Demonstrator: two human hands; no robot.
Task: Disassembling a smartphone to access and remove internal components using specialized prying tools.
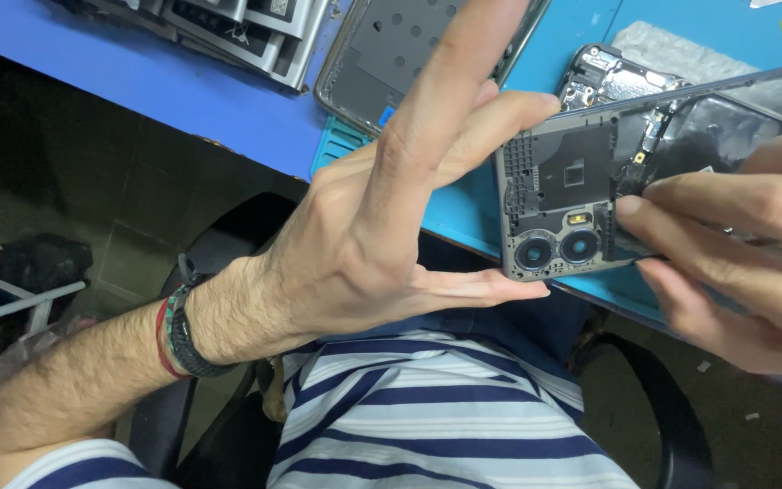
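Both hands, left hand [382, 226] and right hand [735, 263], pinch the opened phone [590, 195]; back cover [409, 45] lies removed on the worktop [228, 109], internals still fitted.

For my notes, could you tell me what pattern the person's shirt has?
The shirt has navy and white stripes, seen in the head view.

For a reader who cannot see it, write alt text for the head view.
Two hands hold an opened phone, back cover off, twin camera lenses showing: left hand pinches its end, right hand fingers rest on it. Blue table behind holds a phone frame.
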